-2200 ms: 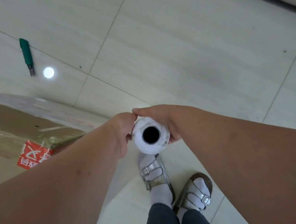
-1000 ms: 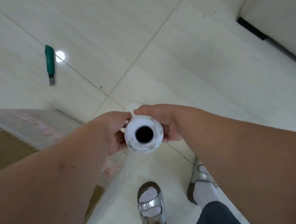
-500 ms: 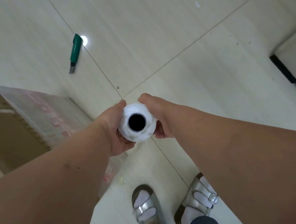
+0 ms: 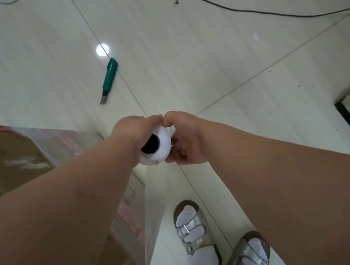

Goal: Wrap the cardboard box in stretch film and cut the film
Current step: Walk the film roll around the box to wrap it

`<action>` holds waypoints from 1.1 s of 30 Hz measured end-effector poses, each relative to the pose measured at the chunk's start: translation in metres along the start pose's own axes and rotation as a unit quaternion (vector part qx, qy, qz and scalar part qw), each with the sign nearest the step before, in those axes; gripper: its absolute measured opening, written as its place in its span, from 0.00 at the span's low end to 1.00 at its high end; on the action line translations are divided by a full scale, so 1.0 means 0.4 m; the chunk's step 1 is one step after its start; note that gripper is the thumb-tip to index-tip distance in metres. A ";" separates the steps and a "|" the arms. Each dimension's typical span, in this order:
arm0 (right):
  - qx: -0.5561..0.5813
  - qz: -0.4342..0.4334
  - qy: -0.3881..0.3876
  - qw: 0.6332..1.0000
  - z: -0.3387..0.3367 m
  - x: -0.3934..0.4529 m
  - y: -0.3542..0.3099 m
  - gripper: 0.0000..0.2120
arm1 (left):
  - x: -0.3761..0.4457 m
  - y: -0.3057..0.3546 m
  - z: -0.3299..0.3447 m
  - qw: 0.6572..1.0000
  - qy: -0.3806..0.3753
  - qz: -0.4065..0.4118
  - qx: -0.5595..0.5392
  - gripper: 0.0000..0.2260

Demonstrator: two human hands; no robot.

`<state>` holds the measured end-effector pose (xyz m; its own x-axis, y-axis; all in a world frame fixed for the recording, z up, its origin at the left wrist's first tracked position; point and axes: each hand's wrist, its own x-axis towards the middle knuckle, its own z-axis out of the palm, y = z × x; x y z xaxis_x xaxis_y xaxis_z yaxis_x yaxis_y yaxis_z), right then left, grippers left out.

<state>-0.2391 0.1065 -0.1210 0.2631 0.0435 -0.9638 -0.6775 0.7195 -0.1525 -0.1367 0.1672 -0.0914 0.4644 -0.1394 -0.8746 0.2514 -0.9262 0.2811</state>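
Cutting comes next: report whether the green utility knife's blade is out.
Out: a grey blade tip protrudes from the green utility knife lying on the tiled floor.

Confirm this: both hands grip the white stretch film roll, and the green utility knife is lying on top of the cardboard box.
Not quite. Both the left hand and right hand do grip the white stretch film roll, but the head view shows the green utility knife lying on the pale tiled floor, apart from the brown cardboard box.

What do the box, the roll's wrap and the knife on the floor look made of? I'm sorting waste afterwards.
Cardboard box: brown matte corrugated board, by its colour and fluted edge, under a glossy clear film. Stretch film roll: whitish, softly shiny layers, likely thin plastic. Utility knife: smooth green handle, probably plastic, with a grey blade that looks like metal.
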 end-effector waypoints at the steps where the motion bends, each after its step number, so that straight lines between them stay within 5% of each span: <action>1: -0.006 -0.002 0.002 1.000 0.007 0.007 -0.021 0.26 | 0.008 0.013 -0.012 0.999 0.021 0.022 0.010 0.13; 6: -0.023 0.021 0.070 0.997 0.014 0.033 -0.091 0.31 | 0.042 0.032 -0.079 0.986 0.007 -0.044 -0.158 0.13; 10: -0.070 0.002 0.082 0.994 0.016 0.048 -0.130 0.25 | 0.067 0.033 -0.079 0.973 -0.086 -0.146 -0.158 0.29; 14: -0.115 0.001 0.035 0.993 0.034 0.052 -0.151 0.25 | 0.058 0.049 -0.079 0.955 -0.080 -0.215 -0.185 0.23; 19: -0.192 -0.018 -0.007 0.981 0.066 0.052 -0.228 0.15 | 0.055 0.111 -0.101 0.978 -0.005 -0.133 -0.162 0.15; 25: -0.120 0.011 -0.051 0.991 0.084 0.077 -0.287 0.09 | 0.084 0.134 -0.153 0.991 0.111 -0.044 -0.054 0.15; 28: -0.148 0.028 -0.055 0.987 0.102 0.089 -0.317 0.11 | 0.117 0.107 -0.182 0.960 0.141 -0.102 -0.221 0.17; 33: -0.274 0.020 0.002 0.962 0.132 0.085 -0.378 0.13 | 0.151 0.045 -0.195 0.887 0.023 -0.247 -0.389 0.23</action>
<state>-0.0915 0.0359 -0.1191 0.2271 0.0592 -0.9721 -0.9474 0.2448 -0.2064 -0.0380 0.1695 -0.1085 0.1634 0.2479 -0.9549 0.9359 -0.3452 0.0706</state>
